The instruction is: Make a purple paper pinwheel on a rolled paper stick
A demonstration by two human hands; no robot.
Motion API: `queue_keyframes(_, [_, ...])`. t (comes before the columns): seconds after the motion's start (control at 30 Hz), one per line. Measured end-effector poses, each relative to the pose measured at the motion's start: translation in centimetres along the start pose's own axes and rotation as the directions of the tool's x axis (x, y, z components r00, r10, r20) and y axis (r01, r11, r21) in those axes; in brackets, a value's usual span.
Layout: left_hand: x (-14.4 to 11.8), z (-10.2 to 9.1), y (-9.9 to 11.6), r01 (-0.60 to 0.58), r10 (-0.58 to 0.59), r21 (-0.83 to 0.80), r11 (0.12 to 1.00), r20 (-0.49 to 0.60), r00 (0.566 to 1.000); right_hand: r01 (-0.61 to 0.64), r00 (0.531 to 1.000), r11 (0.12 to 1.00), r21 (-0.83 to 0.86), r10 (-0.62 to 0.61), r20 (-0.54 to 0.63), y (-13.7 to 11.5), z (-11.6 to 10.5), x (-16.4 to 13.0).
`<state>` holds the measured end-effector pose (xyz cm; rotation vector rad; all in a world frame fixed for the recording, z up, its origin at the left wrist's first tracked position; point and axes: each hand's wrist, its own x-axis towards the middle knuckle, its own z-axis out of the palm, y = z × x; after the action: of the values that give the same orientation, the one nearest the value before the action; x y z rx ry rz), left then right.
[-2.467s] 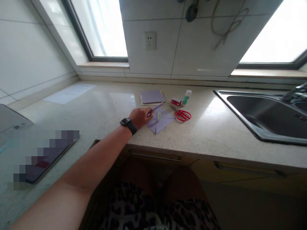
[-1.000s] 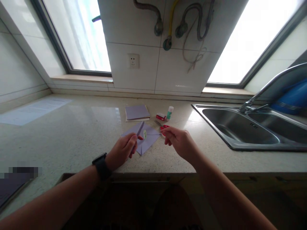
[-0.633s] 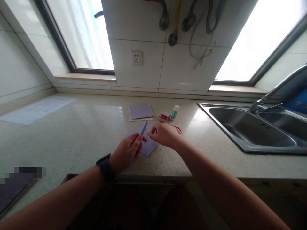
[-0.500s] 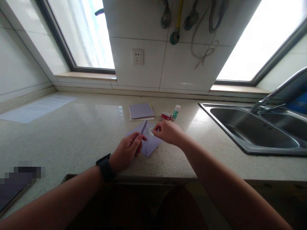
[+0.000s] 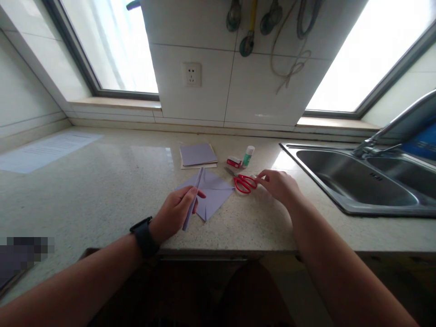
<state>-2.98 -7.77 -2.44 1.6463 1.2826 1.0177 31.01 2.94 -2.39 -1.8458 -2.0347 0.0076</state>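
Observation:
My left hand [image 5: 175,211], with a black watch on the wrist, pinches a thin purple paper strip [image 5: 192,198] that slants up over the counter. Under it lies a folded purple paper [image 5: 214,190], flat on the stone. My right hand [image 5: 279,185] rests on the counter to the right, its curled fingertips at the handles of the red scissors [image 5: 244,182]. Whether those fingers hold anything is hidden.
A stack of purple sheets [image 5: 198,155], a small red box [image 5: 234,161] and a glue stick [image 5: 248,156] lie behind the folded paper. A steel sink [image 5: 354,181] with a tap is at the right. A white sheet [image 5: 44,147] lies at far left.
My right hand left the folded paper and moved right to the scissors. The small pale piece that lay on the paper no longer shows there. The left hand lowered the strip slightly.

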Motion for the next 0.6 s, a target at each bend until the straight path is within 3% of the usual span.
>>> queue_keyframes(0.17, [-0.4,-0.3,0.8,-0.065,0.062,0.261,0.963,0.02,0.998,-0.045,0.988,0.984,0.172,0.07,-0.138,0.7,1.1,0.7])
queue_keyframes(0.33, [-1.3,0.1,2.1,-0.187,0.088,0.481,0.857,0.222,0.971,-0.058,0.981,0.952,0.3,0.11,-0.158,2.3,1.5,1.1])
queue_keyframes(0.43, [-1.6,0.1,2.6,-0.223,0.065,0.65,0.726,0.258,0.964,-0.044,0.987,0.936,0.348,0.095,-0.13,2.7,1.8,1.3])
queue_keyframes(0.53, [-1.1,-0.8,2.8,-0.184,0.036,0.819,0.544,0.196,0.98,-0.046,0.984,0.922,0.385,0.109,-0.143,3.0,2.0,1.5])
queue_keyframes(0.6, [-0.4,-1.7,2.5,-0.128,0.023,0.863,0.488,0.134,0.991,-0.055,0.977,0.913,0.405,0.132,-0.164,3.3,2.1,1.8])
